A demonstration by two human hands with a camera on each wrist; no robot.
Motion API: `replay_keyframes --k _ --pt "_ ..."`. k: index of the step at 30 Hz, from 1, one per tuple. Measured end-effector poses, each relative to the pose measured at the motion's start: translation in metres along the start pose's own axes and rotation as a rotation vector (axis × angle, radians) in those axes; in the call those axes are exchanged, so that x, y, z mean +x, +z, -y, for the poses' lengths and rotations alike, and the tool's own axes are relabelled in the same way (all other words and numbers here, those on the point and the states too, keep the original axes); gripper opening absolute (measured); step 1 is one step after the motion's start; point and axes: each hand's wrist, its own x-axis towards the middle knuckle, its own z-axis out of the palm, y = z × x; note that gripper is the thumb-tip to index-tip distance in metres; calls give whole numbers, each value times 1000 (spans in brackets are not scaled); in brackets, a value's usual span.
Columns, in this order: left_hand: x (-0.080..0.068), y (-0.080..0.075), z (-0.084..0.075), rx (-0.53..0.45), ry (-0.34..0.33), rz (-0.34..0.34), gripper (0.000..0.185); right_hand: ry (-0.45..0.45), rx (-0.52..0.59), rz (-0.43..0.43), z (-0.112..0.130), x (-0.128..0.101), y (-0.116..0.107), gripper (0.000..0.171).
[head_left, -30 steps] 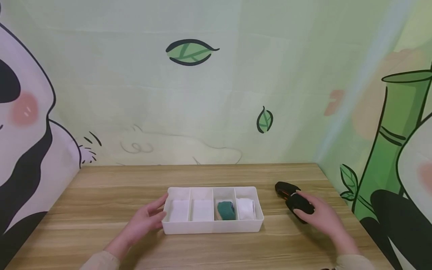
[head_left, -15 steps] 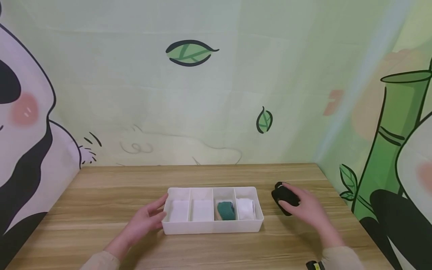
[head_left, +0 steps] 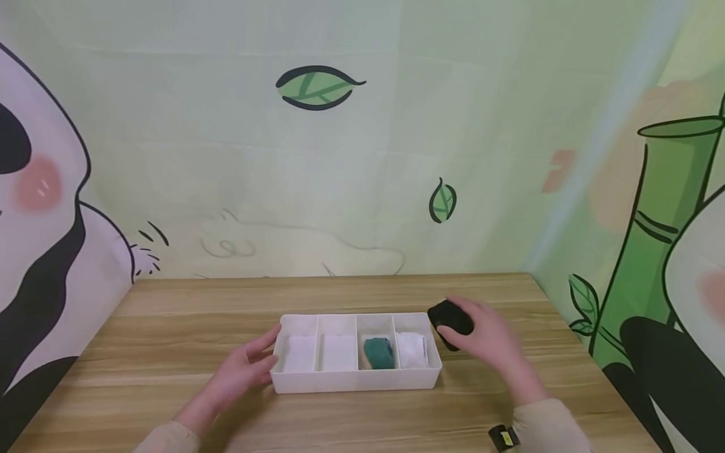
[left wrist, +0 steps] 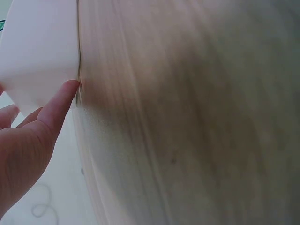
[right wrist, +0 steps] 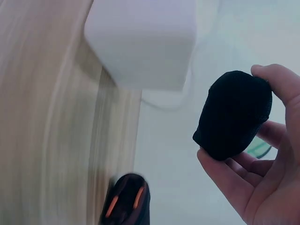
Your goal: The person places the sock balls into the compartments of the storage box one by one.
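My left hand (head_left: pixel 243 368) rests its fingertips against the left end of a white box (head_left: pixel 357 380) with several compartments in a row. In the left wrist view, a fingertip (left wrist: pixel 70 86) touches the lower edge of the box. A rolled teal sock (head_left: pixel 379 353) and a rolled white sock (head_left: pixel 412 350) fill the two right compartments. My right hand (head_left: pixel 487 330) pinches a rolled black sock (head_left: pixel 453 319) between thumb and fingers, close to the box's right end. In the right wrist view, the black sock (right wrist: pixel 236 115) is held up off the table.
A black item with orange stripes (right wrist: pixel 125 199) lies on the table in the right wrist view, hidden by the right hand in the head view. The wooden table (head_left: pixel 215 302) meets a printed wall sheet (head_left: pixel 351 157). A black strap (head_left: pixel 501 437) hangs at the right sleeve.
My right hand has lifted the rolled black sock from beside the orange-striped item and carried it left toward the box. My left hand and the box have stayed in place.
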Motion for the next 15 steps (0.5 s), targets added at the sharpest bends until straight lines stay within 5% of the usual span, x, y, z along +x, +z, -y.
replay_keyframes --k 15 --pt "-1 0 0 6 8 6 62 -38 -1 28 44 6 28 64"
